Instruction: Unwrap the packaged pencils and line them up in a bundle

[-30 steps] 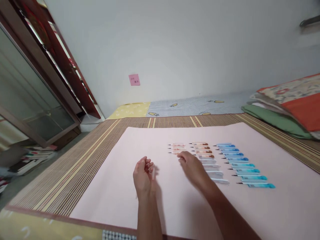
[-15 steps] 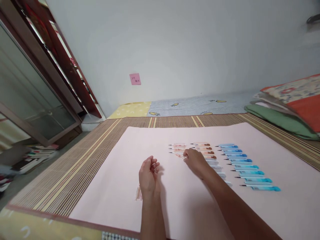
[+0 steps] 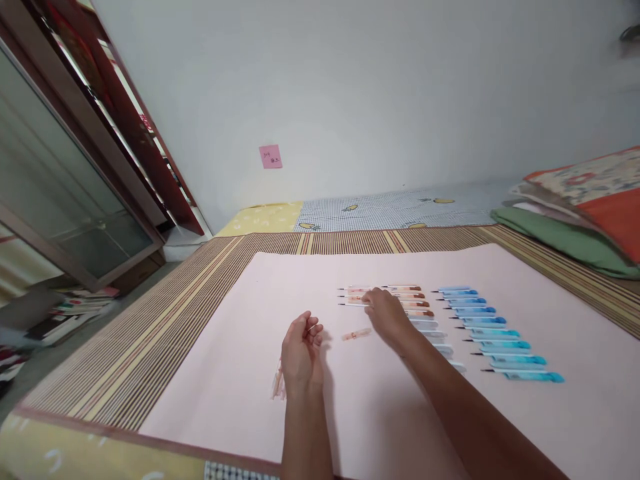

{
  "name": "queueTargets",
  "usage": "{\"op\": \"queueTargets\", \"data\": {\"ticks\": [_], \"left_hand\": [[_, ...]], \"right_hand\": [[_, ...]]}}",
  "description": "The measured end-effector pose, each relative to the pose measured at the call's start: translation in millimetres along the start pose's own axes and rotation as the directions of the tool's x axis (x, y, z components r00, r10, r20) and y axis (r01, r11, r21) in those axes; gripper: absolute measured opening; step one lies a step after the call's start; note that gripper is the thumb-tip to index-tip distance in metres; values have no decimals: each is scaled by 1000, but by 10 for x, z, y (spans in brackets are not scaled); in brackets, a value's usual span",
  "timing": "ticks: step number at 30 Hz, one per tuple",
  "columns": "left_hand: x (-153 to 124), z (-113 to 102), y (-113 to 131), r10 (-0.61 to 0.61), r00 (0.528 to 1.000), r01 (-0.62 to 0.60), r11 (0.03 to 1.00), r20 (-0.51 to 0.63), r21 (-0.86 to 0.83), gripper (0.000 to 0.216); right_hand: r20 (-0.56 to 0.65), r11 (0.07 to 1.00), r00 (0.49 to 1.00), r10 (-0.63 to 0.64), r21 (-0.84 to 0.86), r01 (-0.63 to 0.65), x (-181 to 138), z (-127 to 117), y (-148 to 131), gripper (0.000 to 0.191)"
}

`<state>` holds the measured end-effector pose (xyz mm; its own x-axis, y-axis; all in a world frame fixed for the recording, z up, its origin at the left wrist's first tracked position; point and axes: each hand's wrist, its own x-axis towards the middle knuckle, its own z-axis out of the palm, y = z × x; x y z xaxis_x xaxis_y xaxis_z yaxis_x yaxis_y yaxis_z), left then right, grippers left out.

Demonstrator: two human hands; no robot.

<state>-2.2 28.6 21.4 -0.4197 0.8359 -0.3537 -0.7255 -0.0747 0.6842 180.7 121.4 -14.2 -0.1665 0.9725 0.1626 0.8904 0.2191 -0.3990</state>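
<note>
The right hand (image 3: 387, 315) reaches far over the middle of the pink sheet (image 3: 225, 333), its fingers drawn together beside the slim pink-patterned pens (image 3: 356, 291) and covering part of that group; its fingertips are partly hidden, so I cannot tell whether they grip anything. The forearm also hides the near ends of the pale grey pens (image 3: 426, 325), which peep out to its right, below the brown-ended pens (image 3: 413, 305). The left hand (image 3: 301, 348) is raised over the sheet with fingers half curled and a little apart, and whether something small sits inside the curl cannot be made out. Its wrist partly covers a small bunch of pink-patterned tubes (image 3: 278, 385) (blurred enough that I could not count them). One patterned tube (image 3: 356, 335) lies alone, at a slant, between the hands. On the right, blue pens (image 3: 520, 345) lie in a column, dark tips pointing left. The sheet rests on a striped mat (image 3: 175, 300), with checked and yellow bedding (image 3: 380, 215) showing along the far edge beneath a pale wall (image 3: 350, 87) bearing a pink sticky note (image 3: 271, 157). A floral-and-orange cushion (image 3: 595, 181) and folded green cloth (image 3: 560, 237) are cut off at right, as is a dark object (image 3: 631, 33) above. Far left stand a glass-paned door (image 3: 60, 180) and a low, indistinct pile (image 3: 70, 315).
</note>
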Motion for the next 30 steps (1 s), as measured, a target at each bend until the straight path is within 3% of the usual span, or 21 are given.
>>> {"op": "queueTargets", "data": {"ticks": [7,15,23,30], "left_hand": [[-8,0,-4,-12,1000,12,1000,-10,-14,10],[-2,2,-37,-38,999,38,999,4,-31,10],[-36,33,-42,-51,998,52,998,23,-25,10],[-40,65,-88,-64,998,64,998,16,13,17]], "right_hand": [[21,1000,1000,-14,-9,14,76,112,40,13],[117,996,992,-50,75,41,-73,16,35,19],[220,999,975,-8,53,-4,-50,-83,32,21],[191,966,979,-77,256,26,-50,-263,-50,13]]}}
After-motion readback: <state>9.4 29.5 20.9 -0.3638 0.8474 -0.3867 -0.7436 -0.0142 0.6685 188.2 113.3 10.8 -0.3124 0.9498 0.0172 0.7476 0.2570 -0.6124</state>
